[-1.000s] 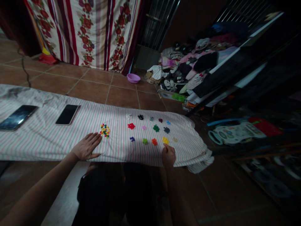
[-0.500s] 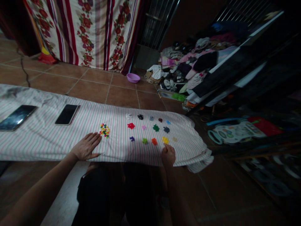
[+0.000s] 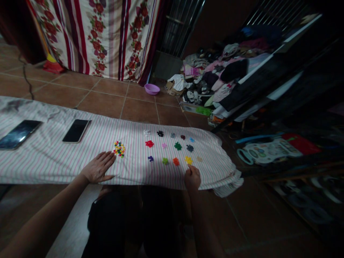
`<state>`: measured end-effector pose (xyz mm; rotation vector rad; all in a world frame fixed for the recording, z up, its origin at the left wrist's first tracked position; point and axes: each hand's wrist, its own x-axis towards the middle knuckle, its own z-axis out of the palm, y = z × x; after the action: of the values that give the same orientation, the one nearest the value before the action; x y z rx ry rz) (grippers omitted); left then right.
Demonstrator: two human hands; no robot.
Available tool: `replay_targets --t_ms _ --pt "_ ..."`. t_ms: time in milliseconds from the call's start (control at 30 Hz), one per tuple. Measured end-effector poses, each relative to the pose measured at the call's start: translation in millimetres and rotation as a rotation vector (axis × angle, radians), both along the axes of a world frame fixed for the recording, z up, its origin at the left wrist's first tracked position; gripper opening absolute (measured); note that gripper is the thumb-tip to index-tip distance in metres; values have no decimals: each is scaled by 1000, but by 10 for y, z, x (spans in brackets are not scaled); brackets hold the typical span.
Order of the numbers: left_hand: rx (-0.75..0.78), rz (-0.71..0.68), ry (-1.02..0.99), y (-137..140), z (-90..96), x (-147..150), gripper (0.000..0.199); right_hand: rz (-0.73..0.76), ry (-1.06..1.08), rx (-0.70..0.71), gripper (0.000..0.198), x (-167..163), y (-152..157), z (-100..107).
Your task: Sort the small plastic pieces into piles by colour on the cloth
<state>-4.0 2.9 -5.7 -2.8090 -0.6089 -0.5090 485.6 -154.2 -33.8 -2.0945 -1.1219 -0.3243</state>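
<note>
My left hand lies flat on the striped cloth, fingers stretched out, its fingertips beside a mixed pile of small red, yellow, green and white pieces. With fingers curled together, my right hand rests just below the yellow pile; whatever its fingertips hold, if anything, is hidden. Around it lie single-colour piles in rows, among them an orange pile, a lime green pile, a beige pile, a dark green pile and a red pile.
Two phones lie to the left, a nearer-centre phone and a larger dark device. Beyond the cloth, a purple basin stands on the tiled floor. Heaped clothes fill the back right, beside a floral curtain.
</note>
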Motion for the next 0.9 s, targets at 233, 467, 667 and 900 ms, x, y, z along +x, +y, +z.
replay_targets --t_ms 233,467,667,900 --pt "28 -4 4 0 10 9 75 16 -17 30 39 12 1 -13" --pt "6 0 0 -6 -8 9 76 53 -11 98 36 -16 -24 14" --pt "4 21 47 -23 41 14 77 40 29 136 34 -53 -15 87" --pt "0 32 69 -32 72 18 75 36 35 184 34 -159 25 196"
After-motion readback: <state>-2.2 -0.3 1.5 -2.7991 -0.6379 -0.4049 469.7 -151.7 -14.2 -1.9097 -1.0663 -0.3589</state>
